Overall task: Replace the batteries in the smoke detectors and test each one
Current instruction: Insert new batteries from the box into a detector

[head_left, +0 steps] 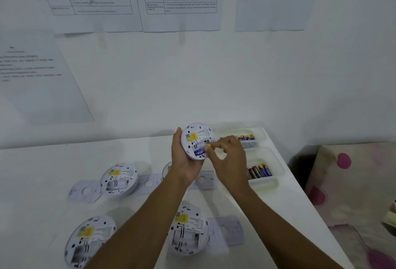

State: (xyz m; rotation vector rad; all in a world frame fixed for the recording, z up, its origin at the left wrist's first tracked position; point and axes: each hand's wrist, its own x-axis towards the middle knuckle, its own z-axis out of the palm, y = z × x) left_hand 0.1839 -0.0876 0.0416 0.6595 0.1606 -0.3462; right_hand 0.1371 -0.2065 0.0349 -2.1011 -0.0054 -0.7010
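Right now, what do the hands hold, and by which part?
The left hand grips the raised smoke detector by its rim, its back side towards the camera. The right hand pinches what looks like a battery by its end.

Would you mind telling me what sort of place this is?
Probably an indoor workstation set up for this task: a white table against a wall, printed sheets posted above it, and tubs of batteries.

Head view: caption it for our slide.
Left hand holds a smoke detector; right hand pinches a battery in it.
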